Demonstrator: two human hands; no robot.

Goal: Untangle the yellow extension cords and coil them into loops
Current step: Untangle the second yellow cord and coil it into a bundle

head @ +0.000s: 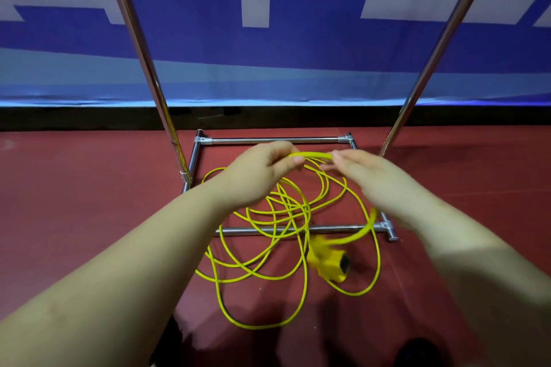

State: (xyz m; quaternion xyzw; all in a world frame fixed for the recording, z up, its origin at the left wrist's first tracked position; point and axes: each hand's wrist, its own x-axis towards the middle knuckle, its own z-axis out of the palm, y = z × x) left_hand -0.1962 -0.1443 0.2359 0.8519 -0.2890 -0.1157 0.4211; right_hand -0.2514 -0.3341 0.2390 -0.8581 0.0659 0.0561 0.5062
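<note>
Both hands hold a short span of yellow cord above a tangled pile.

The left hand [256,171] and right hand [368,176] each pinch the yellow extension cord [313,155], held taut between them. The rest lies in loose overlapping loops on the red floor [89,188], draped across the chrome rack base [268,140]; 1 yellow socket block [329,265] hangs blurred below the right forearm.
</note>
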